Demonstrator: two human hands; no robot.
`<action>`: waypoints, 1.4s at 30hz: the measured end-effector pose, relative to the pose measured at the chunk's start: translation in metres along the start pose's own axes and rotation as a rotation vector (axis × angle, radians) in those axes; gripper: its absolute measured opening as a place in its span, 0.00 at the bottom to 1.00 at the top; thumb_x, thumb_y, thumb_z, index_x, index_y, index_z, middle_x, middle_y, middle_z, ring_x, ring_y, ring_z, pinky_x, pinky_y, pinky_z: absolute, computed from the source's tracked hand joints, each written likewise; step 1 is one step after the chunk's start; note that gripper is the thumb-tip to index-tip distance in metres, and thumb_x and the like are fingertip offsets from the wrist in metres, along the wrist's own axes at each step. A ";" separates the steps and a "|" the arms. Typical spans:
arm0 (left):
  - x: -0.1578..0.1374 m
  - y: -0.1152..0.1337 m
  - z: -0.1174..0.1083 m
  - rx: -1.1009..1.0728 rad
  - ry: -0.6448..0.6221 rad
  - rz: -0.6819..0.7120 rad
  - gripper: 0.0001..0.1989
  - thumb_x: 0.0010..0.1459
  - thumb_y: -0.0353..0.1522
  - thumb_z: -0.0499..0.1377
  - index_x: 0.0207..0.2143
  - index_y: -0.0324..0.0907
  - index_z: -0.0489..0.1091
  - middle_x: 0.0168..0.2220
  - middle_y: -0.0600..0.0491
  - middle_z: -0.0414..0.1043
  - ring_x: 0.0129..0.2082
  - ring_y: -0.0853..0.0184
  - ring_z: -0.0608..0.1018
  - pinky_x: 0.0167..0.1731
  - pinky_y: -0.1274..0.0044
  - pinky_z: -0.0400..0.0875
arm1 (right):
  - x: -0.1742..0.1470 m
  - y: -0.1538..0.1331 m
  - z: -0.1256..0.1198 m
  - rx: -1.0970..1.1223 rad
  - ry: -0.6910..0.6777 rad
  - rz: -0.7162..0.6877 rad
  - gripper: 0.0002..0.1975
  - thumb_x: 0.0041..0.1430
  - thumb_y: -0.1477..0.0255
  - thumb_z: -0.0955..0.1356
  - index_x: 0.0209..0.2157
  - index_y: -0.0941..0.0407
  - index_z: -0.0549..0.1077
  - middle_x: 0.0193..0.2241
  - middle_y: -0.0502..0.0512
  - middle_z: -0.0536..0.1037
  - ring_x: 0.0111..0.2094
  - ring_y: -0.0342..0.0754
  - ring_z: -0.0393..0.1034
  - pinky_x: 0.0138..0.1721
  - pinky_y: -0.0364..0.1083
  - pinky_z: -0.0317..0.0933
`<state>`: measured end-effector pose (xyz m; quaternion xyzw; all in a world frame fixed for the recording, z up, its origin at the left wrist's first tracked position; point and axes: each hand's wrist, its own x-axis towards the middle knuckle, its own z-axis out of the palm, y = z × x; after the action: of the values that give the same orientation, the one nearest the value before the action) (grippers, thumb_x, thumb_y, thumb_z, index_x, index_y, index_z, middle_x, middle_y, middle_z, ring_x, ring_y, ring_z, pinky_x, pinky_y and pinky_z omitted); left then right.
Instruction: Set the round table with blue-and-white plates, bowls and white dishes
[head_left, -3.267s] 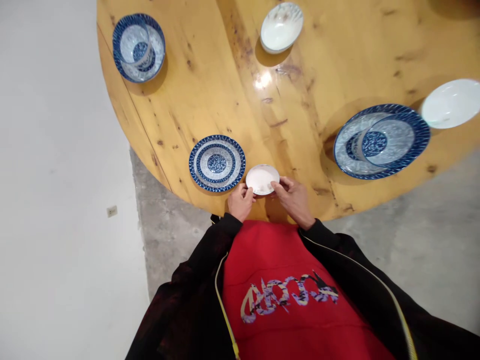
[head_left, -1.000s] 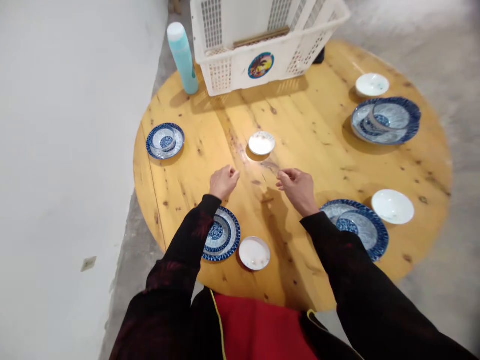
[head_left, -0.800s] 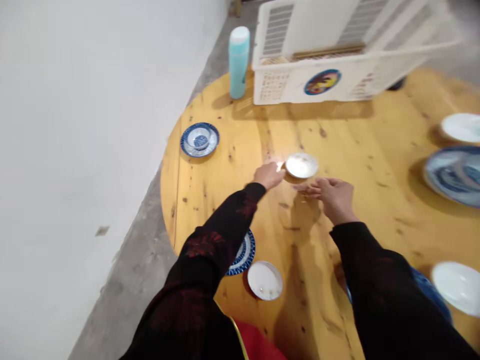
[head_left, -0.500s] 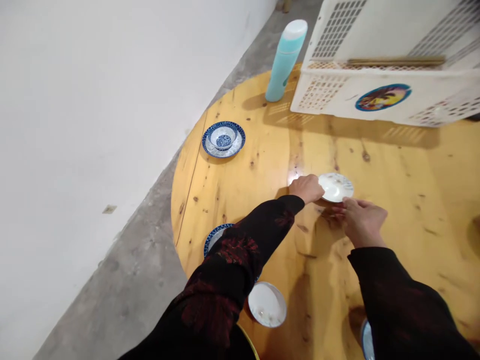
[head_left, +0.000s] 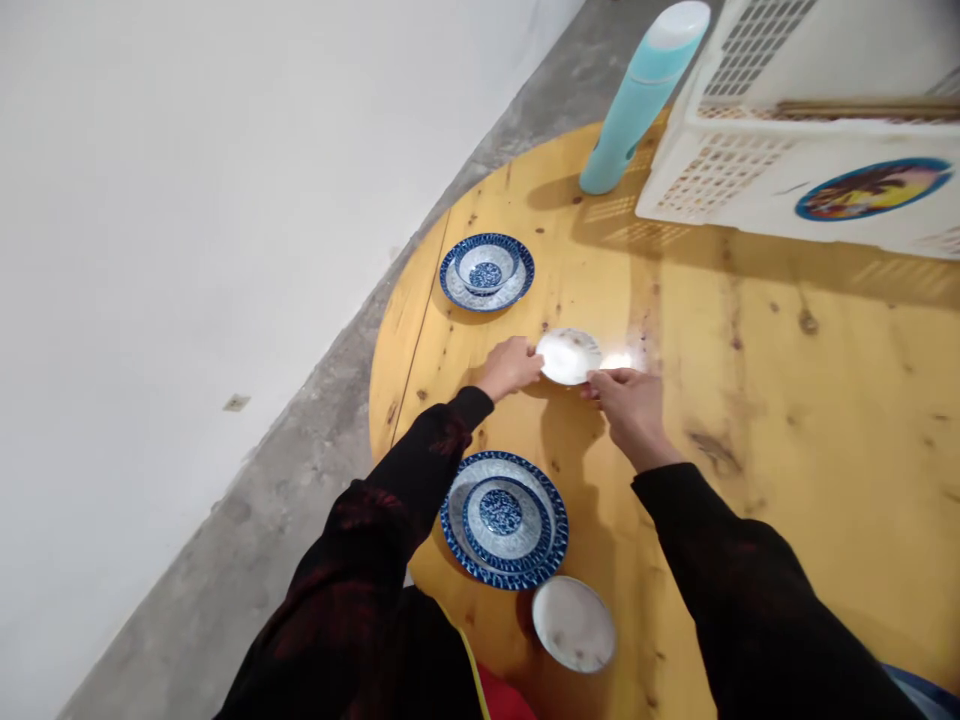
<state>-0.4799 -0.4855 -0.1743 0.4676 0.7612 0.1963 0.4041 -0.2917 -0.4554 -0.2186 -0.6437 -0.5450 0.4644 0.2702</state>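
A small white saucer (head_left: 568, 357) with a faint pattern is held between both hands, just over the wooden table. My left hand (head_left: 513, 367) grips its left rim, fingers closed. At the lower right rim, my right hand (head_left: 628, 408) pinches it between thumb and fingers. Beyond it, a blue-and-white bowl (head_left: 486, 270) sits on a blue-rimmed plate (head_left: 454, 288). Closer to me, a second blue-and-white bowl (head_left: 502, 512) rests on a larger blue-rimmed plate (head_left: 553, 548). Beside that plate's near edge lies another white saucer (head_left: 574, 625).
A turquoise bottle (head_left: 634, 105) with a white cap stands near the far edge of the round wooden table (head_left: 757, 400). Right of it is a white plastic basket (head_left: 757, 185) with sticks in it. Part of a blue-rimmed dish (head_left: 926, 692) shows at bottom right. A white wall (head_left: 187, 180) runs along the left.
Both hands have carried the white saucer leftward, toward the far plate and bowl. The camera view has shifted, and the nearer plate and bowl are now uncovered by my left arm.
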 end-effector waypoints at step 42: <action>-0.088 -0.188 -0.092 -0.276 0.355 -0.123 0.09 0.66 0.33 0.53 0.32 0.43 0.69 0.30 0.54 0.79 0.28 0.70 0.80 0.35 0.79 0.70 | -0.122 -0.045 0.020 0.113 -0.047 0.076 0.18 0.53 0.56 0.75 0.35 0.57 0.80 0.33 0.59 0.83 0.28 0.47 0.76 0.28 0.43 0.70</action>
<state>-0.6362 -0.6458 -0.2089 0.3185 0.8135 0.3528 0.3352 -0.3272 -0.5633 -0.1518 -0.6363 -0.4993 0.5195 0.2757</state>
